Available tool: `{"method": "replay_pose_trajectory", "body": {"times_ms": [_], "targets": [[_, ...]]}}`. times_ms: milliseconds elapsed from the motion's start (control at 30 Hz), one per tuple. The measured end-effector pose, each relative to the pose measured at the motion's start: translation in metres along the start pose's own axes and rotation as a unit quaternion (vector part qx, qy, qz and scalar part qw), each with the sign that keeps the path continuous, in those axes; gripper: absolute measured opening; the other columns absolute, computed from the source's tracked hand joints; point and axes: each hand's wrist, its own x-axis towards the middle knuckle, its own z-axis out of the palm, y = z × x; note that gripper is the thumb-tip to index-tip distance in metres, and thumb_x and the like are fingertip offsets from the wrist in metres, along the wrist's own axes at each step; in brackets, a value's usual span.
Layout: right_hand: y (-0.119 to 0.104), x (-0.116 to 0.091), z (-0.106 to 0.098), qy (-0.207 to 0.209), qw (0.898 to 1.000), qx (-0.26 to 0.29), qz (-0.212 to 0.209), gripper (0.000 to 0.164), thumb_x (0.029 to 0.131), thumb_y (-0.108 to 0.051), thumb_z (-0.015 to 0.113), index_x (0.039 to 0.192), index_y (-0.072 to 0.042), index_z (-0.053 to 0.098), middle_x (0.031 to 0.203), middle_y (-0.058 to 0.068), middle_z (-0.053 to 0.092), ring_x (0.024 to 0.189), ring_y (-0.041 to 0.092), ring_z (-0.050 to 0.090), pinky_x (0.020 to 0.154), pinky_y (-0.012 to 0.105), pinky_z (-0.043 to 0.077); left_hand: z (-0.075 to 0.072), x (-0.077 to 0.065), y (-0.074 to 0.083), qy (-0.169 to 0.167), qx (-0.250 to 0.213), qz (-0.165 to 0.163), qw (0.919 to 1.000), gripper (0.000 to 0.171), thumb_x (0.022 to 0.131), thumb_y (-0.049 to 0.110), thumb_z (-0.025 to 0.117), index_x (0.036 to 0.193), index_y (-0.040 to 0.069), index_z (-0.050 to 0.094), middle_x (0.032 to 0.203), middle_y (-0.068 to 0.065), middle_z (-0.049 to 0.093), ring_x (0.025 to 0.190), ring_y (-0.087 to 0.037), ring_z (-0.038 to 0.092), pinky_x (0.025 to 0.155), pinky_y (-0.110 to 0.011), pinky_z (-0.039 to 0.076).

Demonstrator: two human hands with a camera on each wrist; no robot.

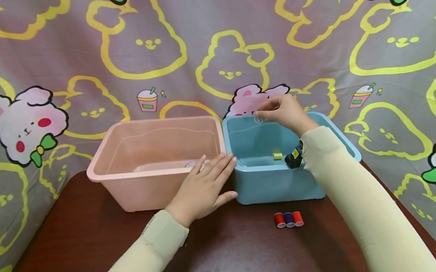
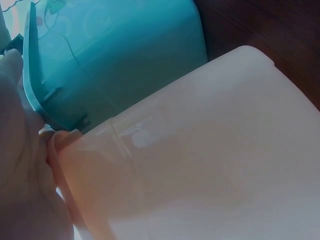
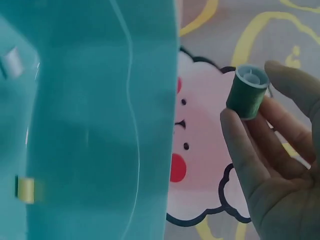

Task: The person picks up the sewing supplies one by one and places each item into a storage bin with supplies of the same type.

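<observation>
My right hand (image 1: 283, 113) pinches a green thread spool (image 3: 247, 92) between thumb and fingers, above the far rim of the blue bin (image 1: 277, 167). In the head view only the spool's pale end shows. Inside that bin lie a yellow spool (image 1: 277, 156) and, in the right wrist view, a pale spool (image 3: 12, 62) near the left edge. With fingers straight, my left hand (image 1: 205, 188) rests on the near rim of the pink bin (image 1: 137, 173), its fingertips reaching the blue bin's corner. In the left wrist view this hand (image 2: 25, 165) is partly cut off.
Three thread spools, red (image 1: 280, 220), dark blue (image 1: 289, 220) and orange-red (image 1: 298, 219), stand side by side on the brown table (image 1: 231, 268) before the blue bin. A patterned curtain (image 1: 166, 34) hangs behind and around the table. The bins stand against each other.
</observation>
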Motion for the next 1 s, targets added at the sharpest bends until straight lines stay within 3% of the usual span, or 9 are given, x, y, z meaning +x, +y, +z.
{"method": "replay_pose_trajectory", "body": {"times_ms": [367, 700, 1000], "targets": [[-0.001, 0.015, 0.006, -0.037, 0.993, -0.109, -0.028, 0.028, 0.092, -0.023, 0.077, 0.112, -0.004, 0.075, 0.110, 0.014, 0.071, 0.103, 0.030, 0.064, 0.095, 0.049, 0.053, -0.002, 0.000, 0.003, 0.006, -0.005, 0.001, 1.0000, 0.078, 0.101, 0.054, 0.053, 0.160, 0.009, 0.030, 0.165, -0.009, 0.029, 0.152, -0.026, 0.027, 0.124, -0.052, 0.015], [0.002, 0.025, 0.013, -0.082, 0.984, -0.148, -0.059, 0.024, 0.091, -0.011, 0.077, 0.110, 0.002, 0.073, 0.106, 0.014, 0.072, 0.099, 0.030, 0.066, 0.094, 0.049, 0.054, 0.001, -0.001, 0.002, 0.002, 0.004, -0.001, 1.0000, 0.077, 0.102, 0.055, 0.050, 0.161, 0.010, 0.029, 0.166, -0.008, 0.028, 0.153, -0.025, 0.026, 0.124, -0.051, 0.014], [0.005, 0.028, 0.017, -0.104, 0.978, -0.171, -0.067, 0.017, 0.089, -0.014, 0.080, 0.102, -0.004, 0.077, 0.100, 0.011, 0.074, 0.094, 0.028, 0.069, 0.091, 0.048, 0.055, 0.004, -0.001, 0.001, 0.010, 0.007, 0.000, 0.9999, 0.077, 0.102, 0.054, 0.052, 0.161, 0.010, 0.028, 0.166, -0.007, 0.028, 0.153, -0.024, 0.025, 0.125, -0.050, 0.013]]}}
